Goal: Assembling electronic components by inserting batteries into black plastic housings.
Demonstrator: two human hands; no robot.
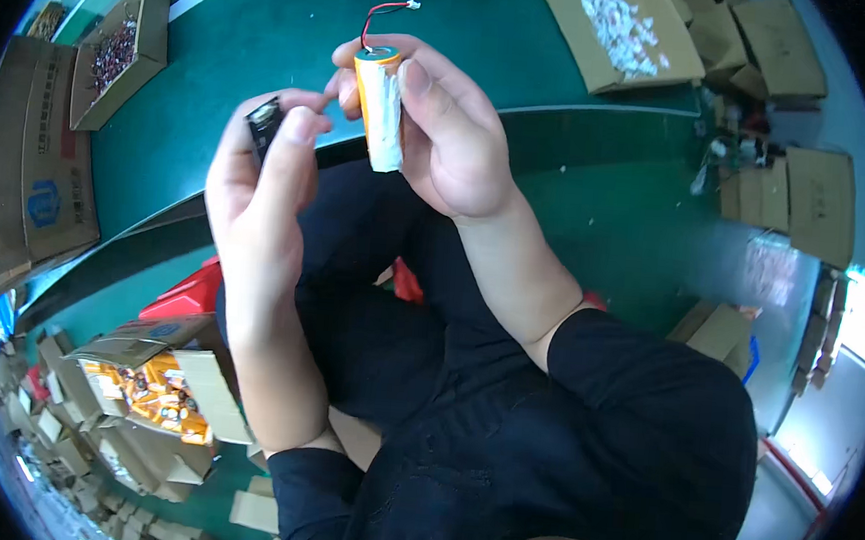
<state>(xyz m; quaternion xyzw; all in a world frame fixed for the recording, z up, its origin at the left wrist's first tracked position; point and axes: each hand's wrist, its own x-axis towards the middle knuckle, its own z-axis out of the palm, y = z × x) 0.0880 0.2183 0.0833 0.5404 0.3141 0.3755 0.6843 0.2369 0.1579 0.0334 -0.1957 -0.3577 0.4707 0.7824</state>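
My right hand (467, 137) is closed around an orange cylindrical battery (367, 90), held upright above the table's near edge. A white strip (387, 116) runs down the battery's side, under my thumb. From its top, a thin red and dark wire lead (372, 17) bends over to a small white plug (412, 5). To the left, my left hand (263, 183) pinches a small black piece (263, 128) with a shiny upper end; its exact kind is unclear. The fingertips of my left hand come close to the battery; whether they touch it I cannot tell.
Ahead lies a green tabletop (269, 33). A cardboard box of small dark red parts (137, 74) stands at left, and a cardboard tray with white scraps (621, 78) at far right. Lower left, an open carton holds orange batteries (206, 380), near a red stool (185, 293).
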